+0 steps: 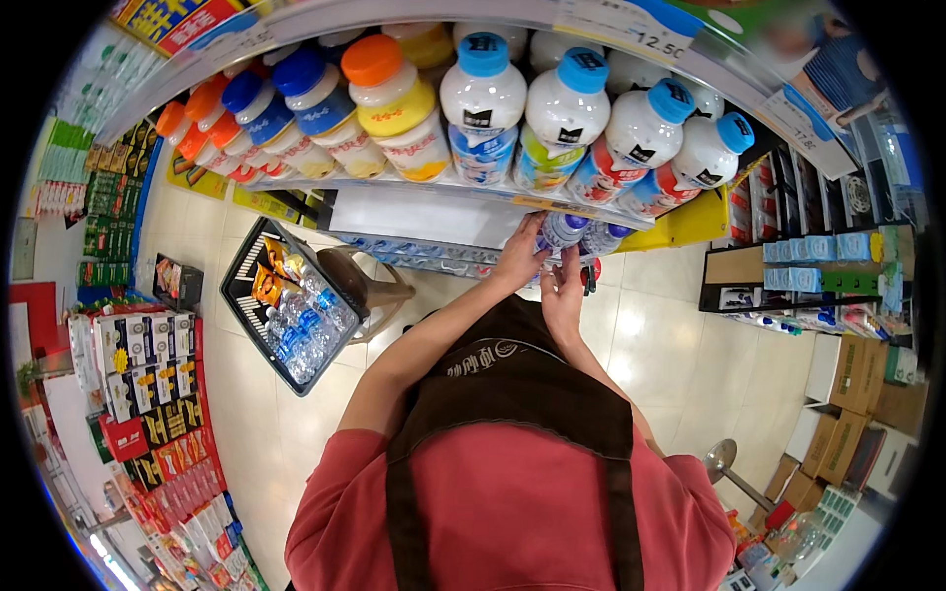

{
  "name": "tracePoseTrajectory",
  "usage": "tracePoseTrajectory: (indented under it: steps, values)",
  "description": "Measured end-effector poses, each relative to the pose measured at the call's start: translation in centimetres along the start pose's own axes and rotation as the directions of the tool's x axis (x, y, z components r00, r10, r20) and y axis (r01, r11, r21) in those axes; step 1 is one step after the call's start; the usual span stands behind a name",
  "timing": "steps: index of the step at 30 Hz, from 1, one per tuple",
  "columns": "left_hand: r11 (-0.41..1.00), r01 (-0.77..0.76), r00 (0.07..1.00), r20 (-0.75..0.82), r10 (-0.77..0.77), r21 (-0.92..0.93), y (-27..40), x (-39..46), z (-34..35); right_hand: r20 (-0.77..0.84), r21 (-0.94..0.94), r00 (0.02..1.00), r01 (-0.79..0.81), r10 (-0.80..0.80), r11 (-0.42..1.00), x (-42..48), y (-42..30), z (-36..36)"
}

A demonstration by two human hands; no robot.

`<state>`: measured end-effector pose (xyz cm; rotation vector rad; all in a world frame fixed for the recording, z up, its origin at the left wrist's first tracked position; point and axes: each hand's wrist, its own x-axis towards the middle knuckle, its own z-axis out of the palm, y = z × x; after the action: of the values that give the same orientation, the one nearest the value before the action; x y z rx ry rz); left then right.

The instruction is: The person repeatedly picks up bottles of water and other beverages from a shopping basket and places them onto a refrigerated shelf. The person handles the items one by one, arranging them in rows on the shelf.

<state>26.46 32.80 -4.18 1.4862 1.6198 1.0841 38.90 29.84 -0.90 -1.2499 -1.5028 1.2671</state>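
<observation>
On a low shelf (436,218) before me, my left hand (522,255) curls around the left side of a clear plastic bottle (559,233) with a purple cap. The fingertips of my right hand (563,294) meet the front of this bottle; whether they grip it, I cannot tell. A second purple-capped bottle (602,240) stands just to its right, partly under the shelf above. My fingers and the upper shelf's edge hide parts of both bottles.
White bottles with blue caps (484,89) and orange-capped bottles (388,103) line the shelf above my hands. At left, a dark shopping basket (347,336) holding water bottles and orange packets rests against a brown plastic stool (384,288). Stacked cartons (842,443) stand at right.
</observation>
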Motion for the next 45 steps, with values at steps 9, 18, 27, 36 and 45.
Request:
tracePoseTrajectory:
  steps: [9, 18, 27, 36, 45]
  values:
    - [0.999, -0.007, 1.000, -0.026, 0.006, -0.046, 0.2, -0.4, -0.1, 0.000, 0.113, 1.000, 0.009, -0.009, 0.994, -0.5, 3.5, 0.5]
    - [0.981, 0.151, 0.987, -0.077, -0.142, 0.125, -2.3, -7.0, -6.5, 0.092, 0.210, 0.943, -0.334, 0.321, 0.919, -2.9, 4.0, 3.2]
    - [0.849, 0.528, 0.717, -0.546, -0.433, 0.020, -14.5, -26.1, -20.2, 0.582, -0.103, 0.736, -0.356, 0.347, 0.929, -5.3, 3.2, 15.9]
    - [0.659, 0.692, 0.203, -0.796, -0.570, -0.295, -21.7, -42.5, -28.1, 0.796, -0.336, 0.353, -0.417, 0.491, 0.844, -12.4, 5.2, 31.1]
    - [0.693, 0.546, 0.152, -0.757, -0.635, -0.471, -24.4, -41.7, -31.1, 0.838, -0.427, 0.399, 0.057, 0.371, 0.902, -17.5, 6.8, 46.6]
